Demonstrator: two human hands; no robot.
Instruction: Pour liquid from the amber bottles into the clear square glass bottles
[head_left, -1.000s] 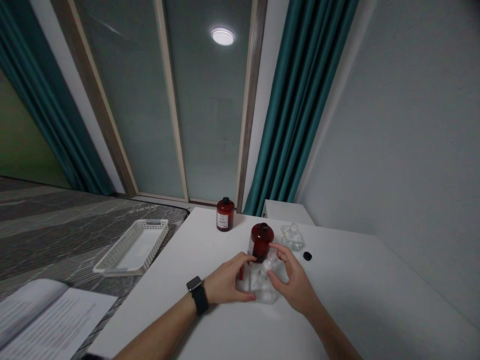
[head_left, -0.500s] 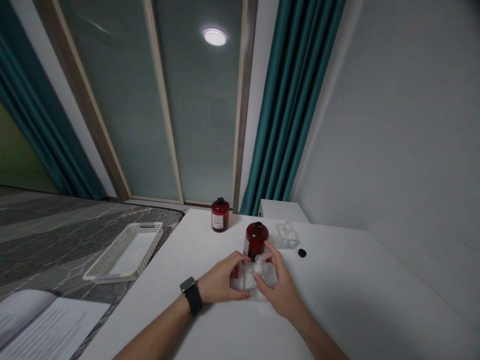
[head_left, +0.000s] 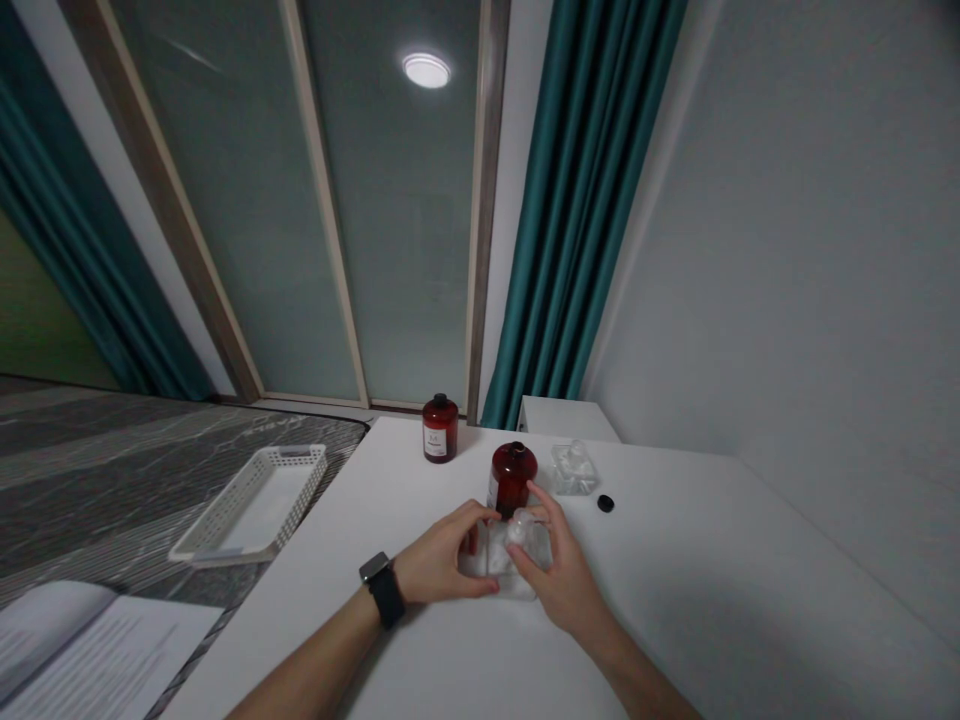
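Note:
On the white table, my left hand (head_left: 448,560) is curled around the left side of a clear square container (head_left: 499,562), thumb at its front and fingers behind. My right hand (head_left: 561,570) closes on a small clear round-topped stopper (head_left: 519,527) over the container's right part. The stopper leans; whether it is seated or loose I cannot tell. Directly behind the container stands a dark red bottle (head_left: 513,478) with its neck uncovered, partly hidden by my right fingers. A black cap (head_left: 605,503) lies to the right.
A capped red bottle (head_left: 440,430) with a white label stands near the far edge of the white table (head_left: 360,660). Behind the black cap is a second clear container (head_left: 574,470). Left of the table are a white basket (head_left: 184,550) and an open book (head_left: 142,640).
The clear stopper has gone from upright to tilted and sits slightly lower between my right fingers. My left hand has hardly moved, and the view has shifted a little.

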